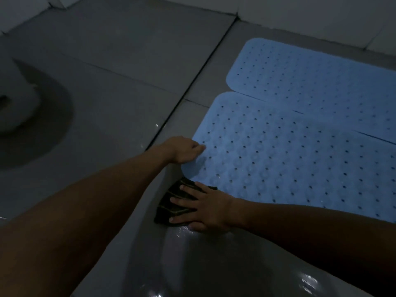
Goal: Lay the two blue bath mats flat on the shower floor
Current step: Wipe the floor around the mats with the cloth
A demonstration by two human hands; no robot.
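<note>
Near mat [289,159] corner – left hand [185,150] pinching (fingers curled)

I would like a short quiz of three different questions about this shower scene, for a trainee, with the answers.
1. True or false: the left hand holds the corner of the near blue mat.
2. What lies under the right hand? A) sponge B) dark cloth C) brush
3. Fill in: the far blue mat lies ____ on the floor.

Key: 1 true; 2 B, a dark cloth pressed by straight fingers; 3 flat.
</note>
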